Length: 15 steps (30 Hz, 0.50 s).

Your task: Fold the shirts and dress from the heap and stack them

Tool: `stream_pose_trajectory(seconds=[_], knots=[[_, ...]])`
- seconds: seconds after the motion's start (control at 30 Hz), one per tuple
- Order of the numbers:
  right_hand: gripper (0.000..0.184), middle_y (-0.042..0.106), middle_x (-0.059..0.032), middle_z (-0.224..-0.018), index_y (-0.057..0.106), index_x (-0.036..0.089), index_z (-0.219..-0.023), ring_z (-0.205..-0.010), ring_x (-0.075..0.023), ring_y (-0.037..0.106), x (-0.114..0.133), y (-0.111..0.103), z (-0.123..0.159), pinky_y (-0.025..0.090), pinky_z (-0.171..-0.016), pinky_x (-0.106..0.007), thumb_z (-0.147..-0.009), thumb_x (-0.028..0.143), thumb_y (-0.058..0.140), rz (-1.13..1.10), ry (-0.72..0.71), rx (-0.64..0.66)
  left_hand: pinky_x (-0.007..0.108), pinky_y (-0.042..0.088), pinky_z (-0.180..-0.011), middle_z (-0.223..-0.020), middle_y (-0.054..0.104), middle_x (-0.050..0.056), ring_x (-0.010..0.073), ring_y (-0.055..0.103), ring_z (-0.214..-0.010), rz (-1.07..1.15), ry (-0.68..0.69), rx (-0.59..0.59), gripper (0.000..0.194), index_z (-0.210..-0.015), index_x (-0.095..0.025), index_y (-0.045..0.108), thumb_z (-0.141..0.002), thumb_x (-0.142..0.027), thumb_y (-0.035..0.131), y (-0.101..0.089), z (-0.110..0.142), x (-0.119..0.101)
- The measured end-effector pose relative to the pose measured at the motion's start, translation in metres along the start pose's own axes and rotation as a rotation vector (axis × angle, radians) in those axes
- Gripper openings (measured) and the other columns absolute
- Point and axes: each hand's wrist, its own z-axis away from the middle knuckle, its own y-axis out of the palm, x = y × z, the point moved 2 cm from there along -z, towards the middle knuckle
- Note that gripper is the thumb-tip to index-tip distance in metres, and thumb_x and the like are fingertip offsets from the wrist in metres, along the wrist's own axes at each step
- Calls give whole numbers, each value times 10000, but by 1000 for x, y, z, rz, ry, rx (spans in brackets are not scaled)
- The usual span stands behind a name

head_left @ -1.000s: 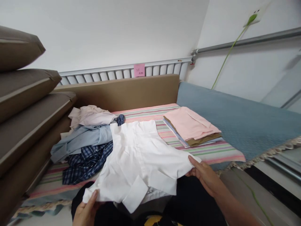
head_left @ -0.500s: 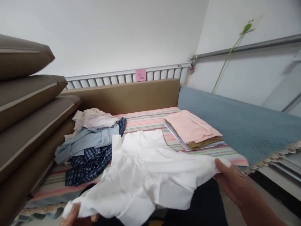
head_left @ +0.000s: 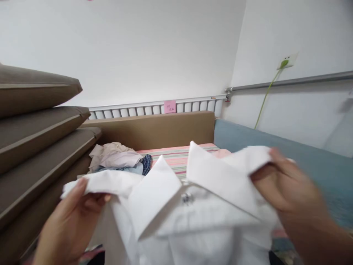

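A white collared shirt (head_left: 198, 217) hangs between my two hands, its collar points spread toward the middle and its lower part running out of view at the bottom. My left hand (head_left: 79, 206) pinches one shoulder of it between thumb and fingers. On the other side my right hand (head_left: 284, 180), slightly blurred, grips the opposite shoulder. Behind the shirt, a crumpled heap of clothes (head_left: 117, 156) in beige, light blue and dark plaid lies on the left. Only a bit of pink folded cloth (head_left: 221, 152) shows past the collar on the right.
Thick brown cushions (head_left: 41, 125) are stacked at the left. A brown padded board (head_left: 154, 129) stands at the back before a white radiator (head_left: 127, 111) with a pink note (head_left: 170, 106). Striped bedding (head_left: 176, 156) lies below. Blue covering (head_left: 261, 147) runs along the right.
The shirt has risen toward me, and its collar now faces me. Both hands have come up with it, gripping near the shoulders. The view has tilted up; the folded stack is mostly covered.
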Motion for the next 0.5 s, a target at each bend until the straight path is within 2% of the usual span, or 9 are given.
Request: stream_pose_trajectory(seconds=[0.1,0.17,0.2,0.27,0.33,0.37,0.4,0.43,0.5], knots=[[134,647,-43,-741,555,187,-773,-695,-161,631,-57,39,-57,540,-687,-327,-837,291,500,-15,272,71,257,533,-549,-686,643,9,135,595,-615,41,-58,121,59,-732,-165,595,-737,-214,563,36,-76,40],[207,666,-93,-914,558,164,-857,-822,-154,638,-99,62,-94,525,-752,-307,-893,307,413,171,365,89,276,533,-649,-729,625,29,129,600,-662,-54,-91,95,74,-776,-144,580,-774,-201,533,53,-128,75],[221,651,-123,-1030,567,156,-912,-907,-174,629,-120,71,-109,515,-784,-327,-892,317,417,221,387,91,308,530,-709,-825,632,58,148,615,-750,-143,-138,81,111,-827,-139,580,-796,-227,520,58,-150,93],[263,559,-117,-1249,554,195,-1062,-1074,-201,569,-157,81,-124,492,-841,-361,-880,349,442,320,403,111,367,508,-790,-1062,596,118,195,598,-934,-227,-176,45,203,-951,-144,568,-811,-285,526,61,-180,125],[326,486,-93,-1345,536,230,-1141,-1153,-219,521,-188,76,-115,478,-866,-380,-857,375,472,374,411,145,402,481,-848,-1241,511,136,227,544,-1077,-266,-183,28,277,-1028,-168,554,-800,-326,553,50,-186,150],[348,488,-87,-1346,547,232,-1142,-1162,-228,514,-201,66,-103,472,-878,-387,-832,384,502,411,411,176,410,467,-873,-1282,488,131,236,521,-1119,-289,-182,33,304,-1039,-177,559,-780,-335,582,38,-182,161],[367,507,-81,-1330,573,228,-1122,-1175,-231,503,-213,52,-87,452,-911,-387,-792,386,551,449,399,218,414,455,-892,-1293,490,124,245,510,-1140,-325,-186,49,330,-1034,-181,572,-749,-339,619,21,-174,172],[391,542,-76,-1293,593,226,-1104,-1173,-231,505,-224,32,-68,433,-940,-389,-757,405,572,612,335,322,419,444,-909,-1280,513,124,257,509,-1147,-366,-191,68,362,-1019,-175,591,-704,-336,665,0,-163,182],[392,601,-128,-1204,645,160,-1004,-1159,-278,509,-244,-21,-29,349,-1016,-440,-657,343,631,722,341,312,408,452,-902,-1184,594,134,273,546,-1104,-544,-225,105,438,-986,-149,620,-606,-337,731,-51,-137,206]])
